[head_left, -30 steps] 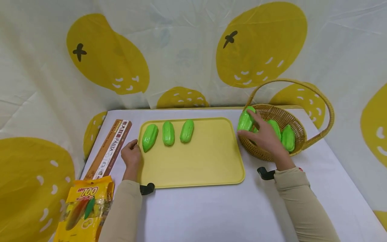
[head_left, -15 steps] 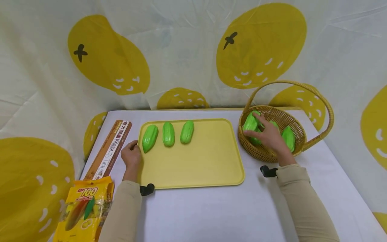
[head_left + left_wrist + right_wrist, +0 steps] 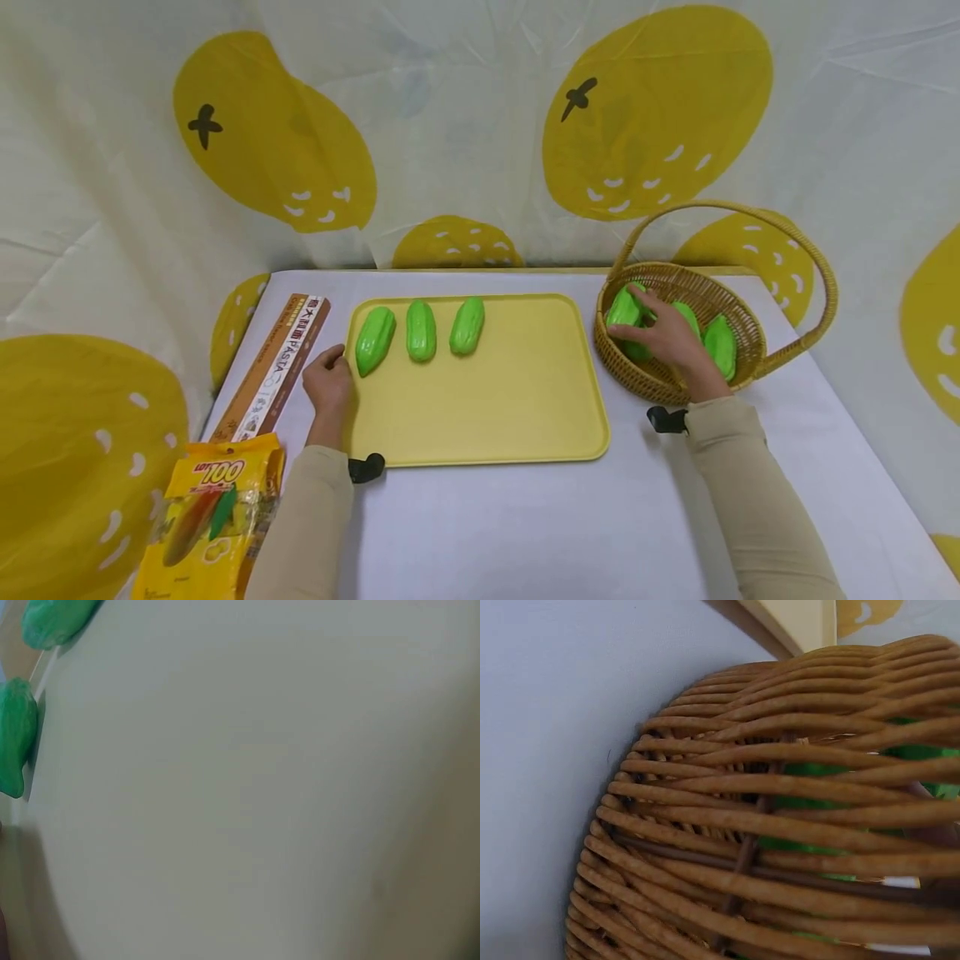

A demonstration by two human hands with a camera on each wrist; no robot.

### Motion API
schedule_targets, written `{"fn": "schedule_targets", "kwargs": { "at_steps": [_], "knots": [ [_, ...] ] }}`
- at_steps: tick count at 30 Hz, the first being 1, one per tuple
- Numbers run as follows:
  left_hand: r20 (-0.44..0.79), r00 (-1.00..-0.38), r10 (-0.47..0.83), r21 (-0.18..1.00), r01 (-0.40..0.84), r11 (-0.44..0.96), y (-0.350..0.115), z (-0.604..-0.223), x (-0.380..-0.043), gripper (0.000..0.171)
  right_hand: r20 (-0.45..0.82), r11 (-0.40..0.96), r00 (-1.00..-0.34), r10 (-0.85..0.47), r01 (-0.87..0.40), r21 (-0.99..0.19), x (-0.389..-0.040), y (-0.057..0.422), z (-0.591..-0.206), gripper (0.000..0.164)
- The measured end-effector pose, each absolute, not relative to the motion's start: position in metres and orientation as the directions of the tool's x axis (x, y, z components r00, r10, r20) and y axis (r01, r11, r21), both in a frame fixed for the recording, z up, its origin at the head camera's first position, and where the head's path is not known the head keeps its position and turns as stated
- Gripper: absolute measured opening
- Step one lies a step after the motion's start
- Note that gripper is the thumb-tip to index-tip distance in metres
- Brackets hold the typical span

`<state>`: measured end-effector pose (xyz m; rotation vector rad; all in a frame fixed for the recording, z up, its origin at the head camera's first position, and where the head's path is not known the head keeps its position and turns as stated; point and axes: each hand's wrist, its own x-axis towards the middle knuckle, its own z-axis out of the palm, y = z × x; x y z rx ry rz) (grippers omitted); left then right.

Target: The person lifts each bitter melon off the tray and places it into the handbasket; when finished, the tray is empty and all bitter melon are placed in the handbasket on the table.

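My right hand [image 3: 672, 337] reaches into the wicker basket [image 3: 652, 388] and holds a green ridged fruit [image 3: 624, 308], like a star fruit, between thumb and fingers by the left wall. More such fruits [image 3: 722, 346] lie in the basket, partly hidden by the hand. My left hand [image 3: 328, 390] grips the left rim of the yellow tray [image 3: 495, 408] with curled fingers. Three green fruits [image 3: 421, 331] lie in a row along the tray's back left. The right wrist view is mostly basket weave [image 3: 795, 817], with green showing through its gaps.
A long pasta package [image 3: 272, 367] lies left of the tray. In front of it is a yellow candy bag [image 3: 213, 517]. The basket's tall handle [image 3: 828, 292] arches to the right. A fruit-print cloth [image 3: 457, 125] hangs behind the white table [image 3: 495, 533].
My right hand has moved slightly right and down, lowering the green fruit from the basket's left rim into the basket. My left hand and the tray stay put.
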<state>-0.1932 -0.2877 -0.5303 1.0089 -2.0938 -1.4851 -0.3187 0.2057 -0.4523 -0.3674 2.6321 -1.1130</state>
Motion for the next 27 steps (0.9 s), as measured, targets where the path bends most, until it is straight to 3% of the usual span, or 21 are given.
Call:
{"fn": "schedule_targets", "kwargs": {
  "at_steps": [27],
  "knots": [
    [-0.069,-0.664,-0.745,0.918,-0.335,0.213,-0.289,-0.533,-0.195,0.036,-0.224,0.731,-0.838,-0.498,-0.266,-0.628,-0.344,0.206,-0.449,0.092]
  ]
}}
